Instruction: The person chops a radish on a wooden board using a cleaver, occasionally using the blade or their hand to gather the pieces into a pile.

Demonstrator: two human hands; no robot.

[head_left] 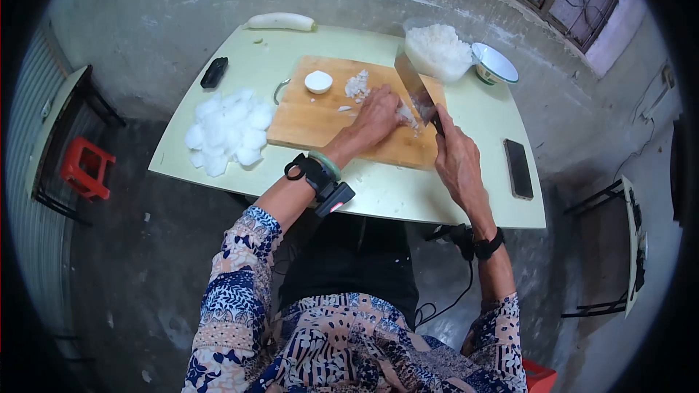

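My right hand [459, 156] grips the dark handle of a cleaver [412, 86], its broad blade standing upright over the right part of a wooden cutting board [306, 120]. Beside the blade, my left hand [376, 118] presses bent fingers down on white radish shreds [408, 114], partly hidden under them. A small heap of chopped radish [357, 84] lies just beyond my left fingers. Farther left on the board sits a round white piece with a flat top [318, 81]. Thin white radish slices [229, 131] are piled on the table left of the board.
A whole white radish [282, 22] lies at the table's back edge. Back right stand a clear container heaped with white shreds [440, 49] and an enamel-like bowl [496, 65]. A phone [518, 167] lies at right, a black object [214, 73] at left. A red stool [87, 167] stands on the floor.
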